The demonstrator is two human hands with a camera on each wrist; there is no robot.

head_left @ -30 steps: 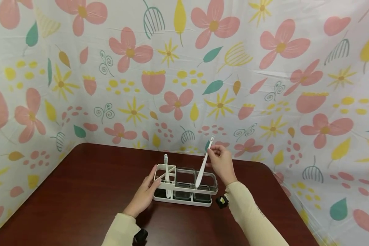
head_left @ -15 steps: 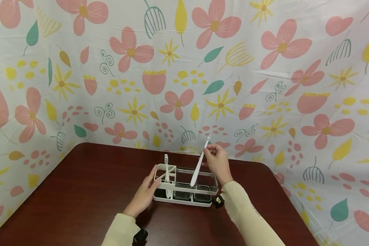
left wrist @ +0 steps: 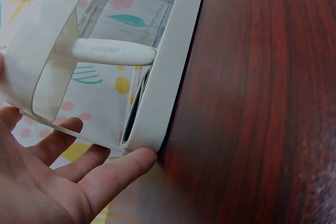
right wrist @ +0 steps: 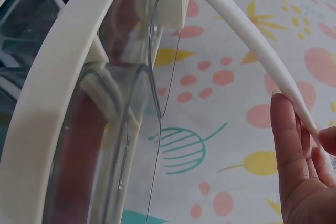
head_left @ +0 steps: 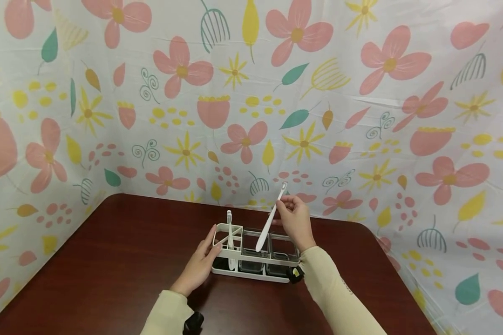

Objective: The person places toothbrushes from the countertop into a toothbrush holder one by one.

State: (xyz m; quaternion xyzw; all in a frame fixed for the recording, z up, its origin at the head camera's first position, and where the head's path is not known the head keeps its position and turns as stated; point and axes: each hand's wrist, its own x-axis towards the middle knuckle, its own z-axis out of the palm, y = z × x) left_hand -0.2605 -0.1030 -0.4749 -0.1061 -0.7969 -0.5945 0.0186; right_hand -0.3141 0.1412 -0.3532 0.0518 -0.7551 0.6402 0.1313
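A white toothbrush holder (head_left: 251, 257) stands on the table, its left end gripped by my left hand (head_left: 198, 266), thumb at the front and fingers toward the back. In the left wrist view, fingertips touch the holder's end and base. One white toothbrush (head_left: 230, 235) stands upright in the holder's divided left section. My right hand (head_left: 295, 223) pinches a second white toothbrush (head_left: 268, 224) near its head, bristle end up and tilted. Its handle end hangs over the middle of the holder; in the right wrist view the handle (right wrist: 247, 32) slants above the clear cups.
Clear cups (head_left: 251, 266) fill the middle and right sections of the holder. The dark reddish wooden table (head_left: 121, 274) ends at a flower-printed curtain (head_left: 243, 102) behind and at the sides. A black wrist device (head_left: 295, 274) sits by the holder's right end.
My right hand has moved left with its toothbrush, bringing the handle end from over the right cup toward the middle one. The left hand keeps its grip; the head view has shifted slightly.
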